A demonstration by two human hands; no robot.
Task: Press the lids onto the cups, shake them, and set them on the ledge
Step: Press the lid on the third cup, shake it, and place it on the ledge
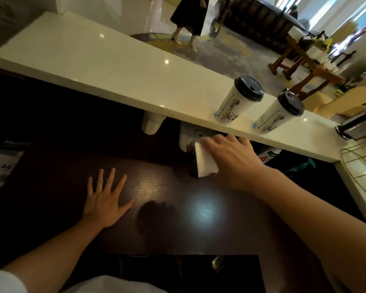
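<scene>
Two white paper cups with black lids stand on the white ledge (114, 66): one cup (236, 102) and another cup (275, 114) to its right. My right hand (232, 161) reaches under the ledge and grips a third white cup (204, 159) from above; its top is hidden by my fingers and the shadow. My left hand (106, 199) lies flat on the dark wooden desk (178, 208), fingers spread, holding nothing.
A stack of white cups (151, 124) hangs just under the ledge. A gold wire basket (361, 166) and a dark napkin holder (353, 125) sit at the right. Paper packs (0, 163) lie at the left. A person walks in the room beyond.
</scene>
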